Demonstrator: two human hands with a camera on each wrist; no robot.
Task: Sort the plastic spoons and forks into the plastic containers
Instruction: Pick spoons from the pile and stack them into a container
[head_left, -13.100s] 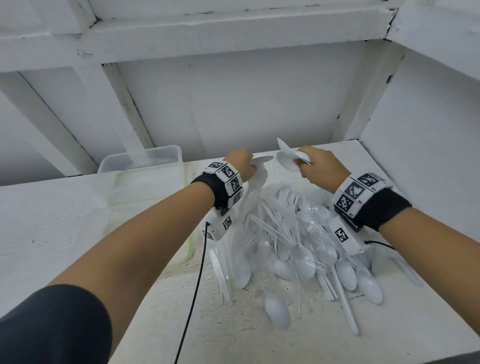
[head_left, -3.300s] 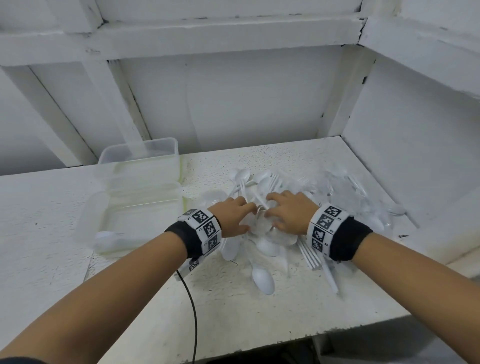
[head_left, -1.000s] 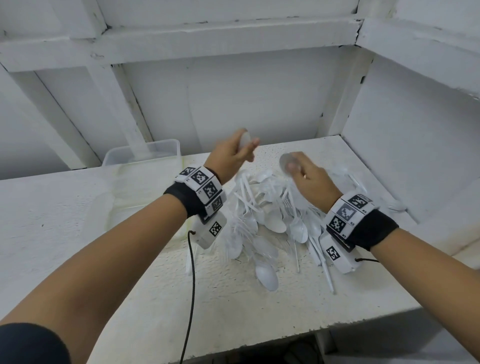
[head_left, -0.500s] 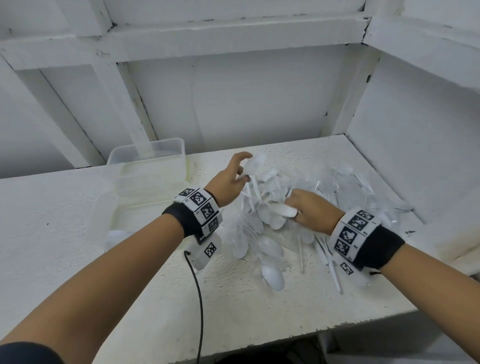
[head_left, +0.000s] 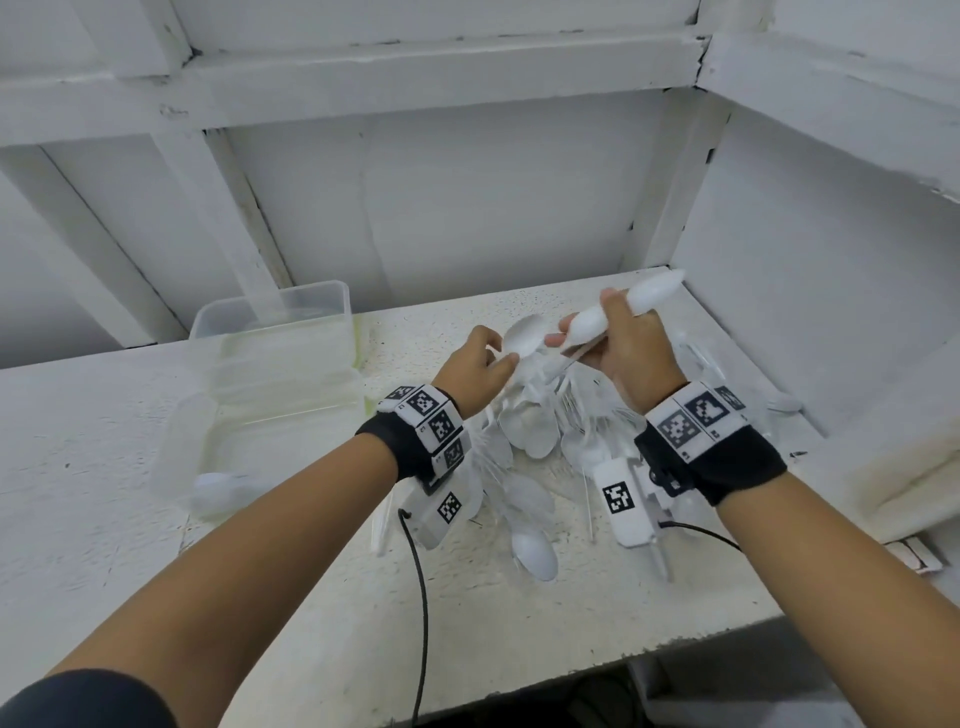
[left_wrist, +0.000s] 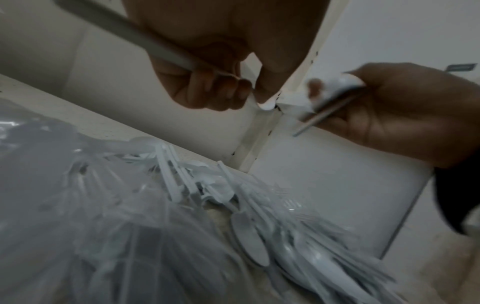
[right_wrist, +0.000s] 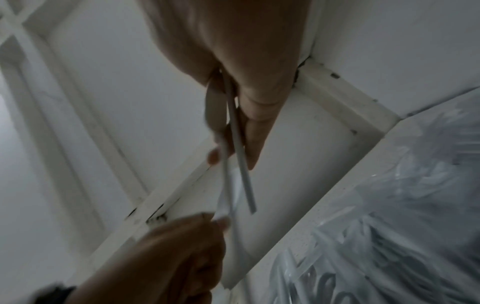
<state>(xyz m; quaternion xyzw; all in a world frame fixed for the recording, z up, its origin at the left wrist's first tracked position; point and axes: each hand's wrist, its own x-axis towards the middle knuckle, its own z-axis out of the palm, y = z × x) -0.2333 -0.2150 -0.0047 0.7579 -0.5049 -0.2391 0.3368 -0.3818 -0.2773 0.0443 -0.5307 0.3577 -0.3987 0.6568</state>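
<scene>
White plastic spoons and forks (head_left: 540, 441) lie heaped on the rough white counter (head_left: 311, 597), partly on crinkled clear plastic wrap (left_wrist: 78, 226), between both wrists; one spoon (head_left: 535, 553) sits loose at the near edge of the heap. Above the heap, left hand (head_left: 470, 371) has its fingers (head_left: 506, 362) pinched on one white spoon (head_left: 524, 335), bowl up. Right hand (head_left: 631, 358) is clamped round a small bundle of white spoons (head_left: 618, 312), handles together, bowls poking out past the thumb. Judgement: like pieces are being gathered in the right hand so several go across in one trip; the left hand feeds singles to it. Farther left, clear rectangular plastic containers (head_left: 280, 358) stand open, well apart from the heap; one white piece (head_left: 218, 488) lies by their near end. Most of the sorting is not yet done.
</scene>
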